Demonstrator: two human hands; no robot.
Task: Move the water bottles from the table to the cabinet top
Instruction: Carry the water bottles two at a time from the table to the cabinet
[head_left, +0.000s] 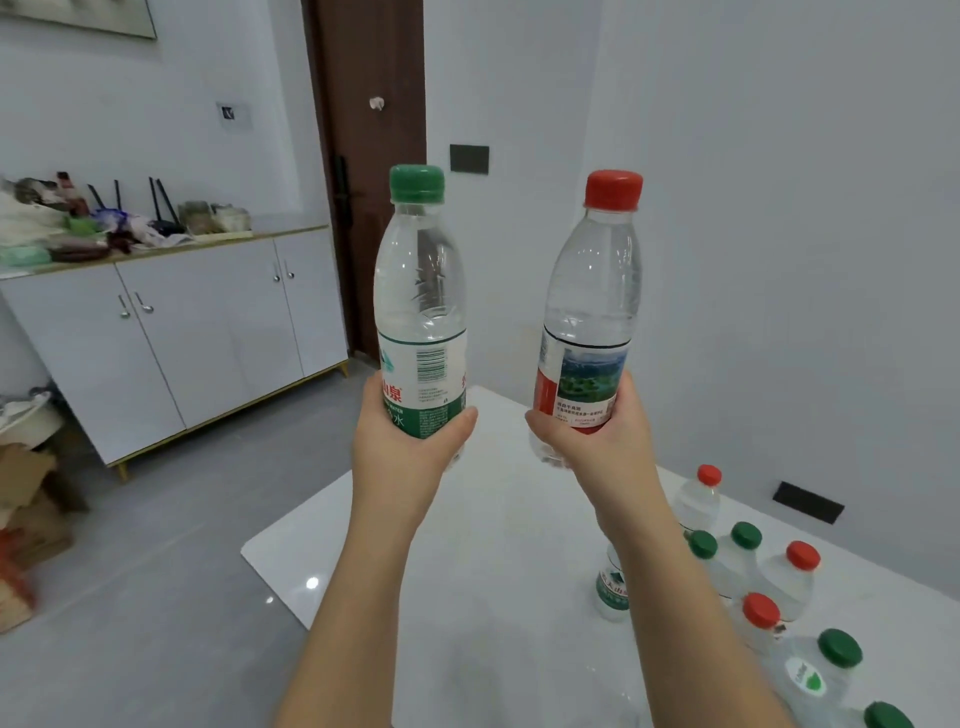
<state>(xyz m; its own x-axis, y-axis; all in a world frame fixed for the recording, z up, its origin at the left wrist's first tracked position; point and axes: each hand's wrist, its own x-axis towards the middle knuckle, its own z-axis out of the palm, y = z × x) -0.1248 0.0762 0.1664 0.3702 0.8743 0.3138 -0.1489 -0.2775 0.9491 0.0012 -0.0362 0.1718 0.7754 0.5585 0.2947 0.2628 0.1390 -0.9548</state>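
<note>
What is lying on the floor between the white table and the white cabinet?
Nothing: in the head view only bare grey floor lies between the table and the cabinet.

walls (727, 156) white | floor (156, 597) grey tile (glossy) | door (374, 52) dark brown

The left hand (405, 441) and right hand (597, 441) are holding two: one green-capped bottle (420, 291), one red-capped bottle (592, 291). On the worktop (493, 545) eight more are standing: four green caps (746, 535), three red caps (802, 554), one hidden-cap bottle (613, 587).
</note>
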